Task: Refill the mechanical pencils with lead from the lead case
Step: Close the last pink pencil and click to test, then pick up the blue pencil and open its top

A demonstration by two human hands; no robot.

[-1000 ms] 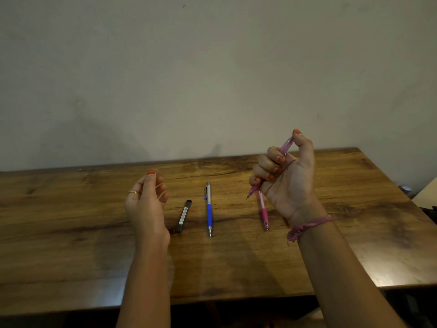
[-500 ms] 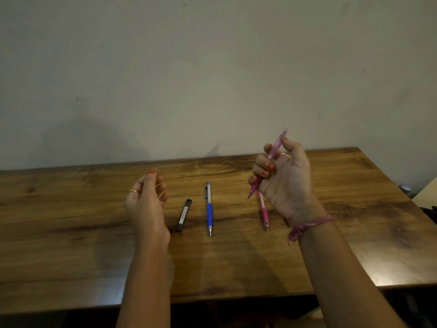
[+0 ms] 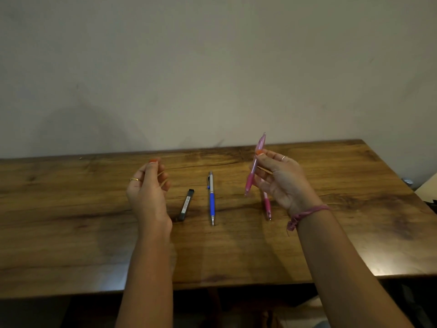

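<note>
My right hand (image 3: 281, 181) holds a pink mechanical pencil (image 3: 254, 166) nearly upright above the wooden table (image 3: 71, 233), pinched between thumb and fingertips, tip pointing down. A second pink pencil (image 3: 267, 204) lies on the table under that hand, partly hidden. A blue and silver mechanical pencil (image 3: 211, 200) lies at the middle, tip toward me. The slim black lead case (image 3: 186, 204) lies just left of it. My left hand (image 3: 147, 192) hovers left of the case with fingers loosely curled; whether anything small sits in its fingertips cannot be made out.
A plain wall rises behind the table's far edge. At the far right, past the table's corner, stand a small round object (image 3: 407, 181) and a pale sheet or board (image 3: 428, 188). Dark floor space shows under the near edge.
My right hand has loosened from a fist around the pink pencil to a fingertip pinch, and the pencil now stands more upright. The left hand has hardly moved.
</note>
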